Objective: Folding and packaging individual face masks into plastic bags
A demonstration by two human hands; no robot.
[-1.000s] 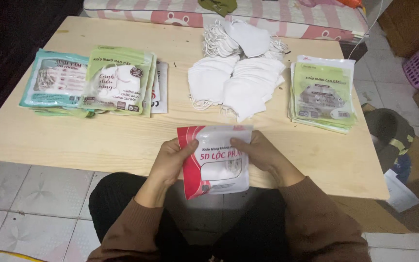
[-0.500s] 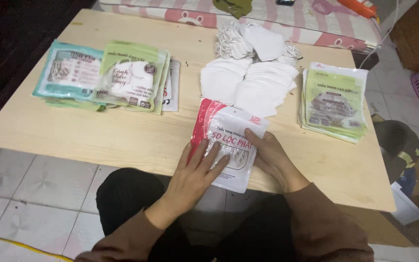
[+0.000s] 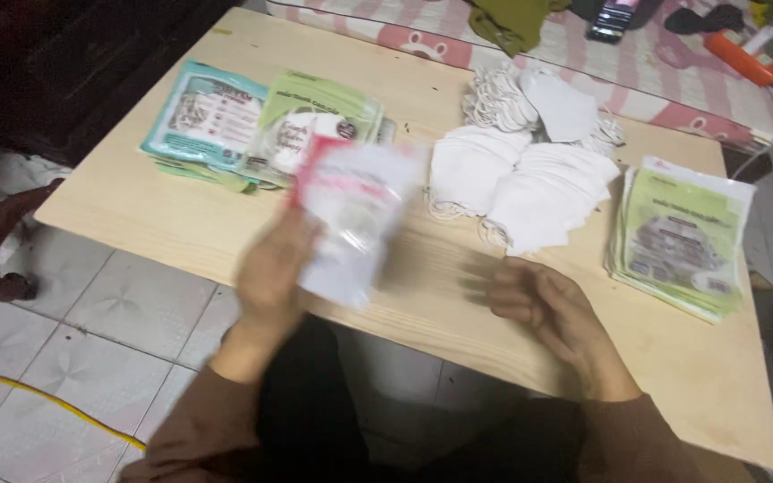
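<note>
My left hand holds a red-and-white plastic packet with a white mask inside, lifted over the wooden table and blurred by motion, close to the stacks of green and teal filled packets at the left. My right hand rests on the table near its front edge, fingers loosely curled and holding nothing. Just beyond it lies a pile of loose white face masks.
A stack of green empty packets lies at the table's right end. Behind the table is a pink patterned mattress with a dark cloth, a phone and an orange power strip. Tiled floor and a yellow cable lie at the left.
My left hand has carried the packet up and left toward the filled stacks. My right hand has let go of it and stays on the table.
</note>
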